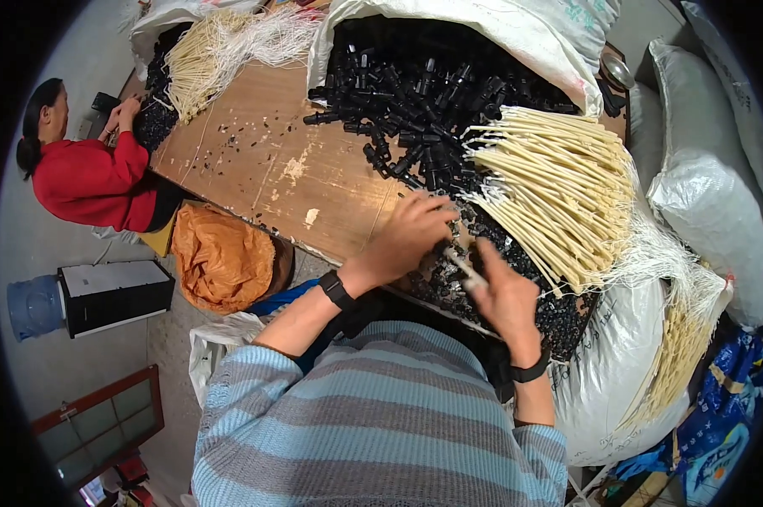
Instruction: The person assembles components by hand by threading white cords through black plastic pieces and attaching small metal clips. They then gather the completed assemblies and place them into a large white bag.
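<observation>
My left hand (411, 237) is over the near edge of the wooden table, its fingers curled; what they hold is too blurred to make out. Close by on the right, my right hand (510, 302) grips a short whitish rod-like piece (463, 265) that points toward the left hand. Beneath both lies a heap of small black pieces (554, 317). Beyond the left hand, black plastic fittings (428, 127) spill from a white sack (516, 38). A thick bundle of cream-coloured thin tubes (559, 186) with white strings lies to the right of them.
The wooden tabletop (255, 169) has scattered black bits. Across it at the far left, a person in red (103, 182) works beside another tube bundle (200, 63). An orange sack (217, 258) stands by the table. Full white sacks (706, 177) crowd the right side.
</observation>
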Demonstrator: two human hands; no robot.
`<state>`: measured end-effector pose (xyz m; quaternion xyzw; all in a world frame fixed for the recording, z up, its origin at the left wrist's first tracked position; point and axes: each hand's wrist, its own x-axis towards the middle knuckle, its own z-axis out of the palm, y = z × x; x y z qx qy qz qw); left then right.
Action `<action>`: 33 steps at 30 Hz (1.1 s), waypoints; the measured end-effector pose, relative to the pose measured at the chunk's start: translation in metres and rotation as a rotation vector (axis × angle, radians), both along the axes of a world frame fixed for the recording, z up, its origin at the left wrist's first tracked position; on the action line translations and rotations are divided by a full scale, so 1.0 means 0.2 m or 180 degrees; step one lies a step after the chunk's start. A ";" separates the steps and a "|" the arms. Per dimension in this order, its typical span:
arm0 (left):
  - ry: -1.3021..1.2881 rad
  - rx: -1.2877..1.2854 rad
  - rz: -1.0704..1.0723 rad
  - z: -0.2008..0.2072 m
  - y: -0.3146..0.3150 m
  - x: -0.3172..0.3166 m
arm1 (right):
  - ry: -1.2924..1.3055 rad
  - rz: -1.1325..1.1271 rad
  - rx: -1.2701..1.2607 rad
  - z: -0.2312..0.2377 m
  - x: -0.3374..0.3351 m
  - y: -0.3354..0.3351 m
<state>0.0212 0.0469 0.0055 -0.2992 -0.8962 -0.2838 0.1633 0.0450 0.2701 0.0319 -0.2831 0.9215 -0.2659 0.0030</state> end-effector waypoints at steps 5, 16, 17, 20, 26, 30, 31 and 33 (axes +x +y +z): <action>-0.0636 -0.0507 -0.0241 0.14 0.08 0.08 | -0.0502 -0.0777 -0.0519 -0.08 -0.04 0.03; -0.2260 0.1603 0.0921 -0.01 0.00 0.04 | -0.1047 -0.0001 -0.1563 0.07 -0.03 -0.09; -0.2856 0.1919 0.0823 0.04 0.07 0.02 | -0.0474 -0.0124 -0.1030 -0.02 -0.02 -0.10; -0.2855 0.2129 0.0714 0.04 0.07 0.03 | -0.0012 -0.0293 -0.0699 -0.08 0.00 -0.13; -0.2516 0.1087 0.0754 0.03 0.06 0.07 | -0.0427 -0.0584 -0.0852 -0.10 0.03 -0.12; -0.1489 0.0484 0.0581 -0.03 0.05 0.09 | 0.0212 -0.0672 -0.0847 -0.10 0.01 -0.12; -0.1424 0.0237 0.0505 -0.04 0.04 0.09 | 0.0207 -0.0674 -0.0844 -0.10 0.01 -0.12; -0.1422 0.0243 0.0488 -0.01 0.05 0.10 | 0.0315 -0.0681 -0.0757 -0.10 0.01 -0.11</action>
